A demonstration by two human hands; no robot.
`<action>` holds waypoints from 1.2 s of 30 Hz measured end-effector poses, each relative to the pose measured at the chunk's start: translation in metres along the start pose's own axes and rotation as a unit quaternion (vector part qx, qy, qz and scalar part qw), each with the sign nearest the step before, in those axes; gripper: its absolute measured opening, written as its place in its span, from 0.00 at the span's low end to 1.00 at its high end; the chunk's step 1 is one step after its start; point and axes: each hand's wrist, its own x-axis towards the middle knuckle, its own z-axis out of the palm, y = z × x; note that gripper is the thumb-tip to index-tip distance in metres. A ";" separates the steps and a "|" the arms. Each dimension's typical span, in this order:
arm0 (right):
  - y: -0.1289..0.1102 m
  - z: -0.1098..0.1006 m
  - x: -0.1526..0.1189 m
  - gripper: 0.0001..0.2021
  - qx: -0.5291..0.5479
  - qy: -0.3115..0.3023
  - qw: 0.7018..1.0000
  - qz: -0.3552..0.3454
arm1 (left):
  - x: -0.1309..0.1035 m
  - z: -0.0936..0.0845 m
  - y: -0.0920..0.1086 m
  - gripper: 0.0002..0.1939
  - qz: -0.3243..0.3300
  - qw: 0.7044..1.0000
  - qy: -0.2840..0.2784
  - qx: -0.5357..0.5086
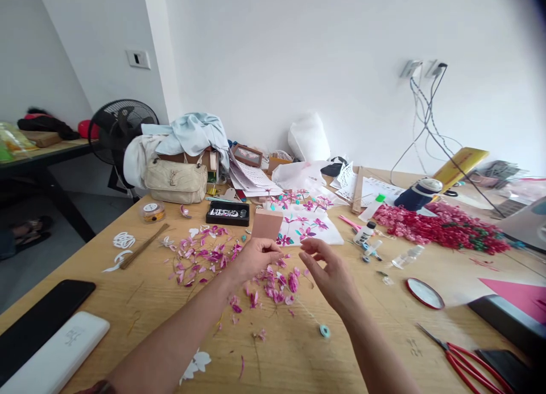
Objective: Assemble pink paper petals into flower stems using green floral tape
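My left hand is over the middle of the table, thumb and fingers pinched together. What sits in the pinch is too small to make out against the pink petals. Across a small gap, my right hand has its fingers curved and the thumb apart from them, with nothing visible between. Loose pink and purple petals on thin stems lie beneath and between both hands. A small teal thread spool rests below my right hand, its pale thread running up toward the petals. Just behind my left hand stands a brown card box.
Finished-looking purple flowers lie on white paper behind. Red-handled scissors, a round red-rimmed lid and small bottles are at right. A phone and white power bank lie left; a beige handbag stands behind.
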 end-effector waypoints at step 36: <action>-0.005 -0.010 -0.003 0.09 -0.155 -0.030 0.953 -0.259 | -0.003 -0.002 -0.001 0.11 -0.087 0.979 -0.070 -0.173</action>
